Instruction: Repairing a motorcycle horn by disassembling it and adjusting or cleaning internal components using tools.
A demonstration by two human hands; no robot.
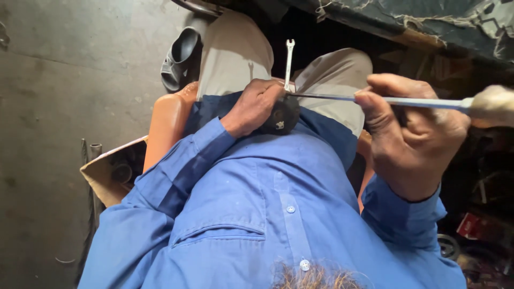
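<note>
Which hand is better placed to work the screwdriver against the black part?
Probably the right hand: it grips the screwdriver, whose tip meets the black part. The left hand is clasped around that part.

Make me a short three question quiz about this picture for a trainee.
1. True or false: the left hand grips a black rounded part on the lap.
2. Which tool does the right hand hold: A hammer, B screwdriver, C pliers?
3. What small tool lies on the lap beyond the left hand?

Key: 1 true. 2 B. 3 a small spanner.
</note>
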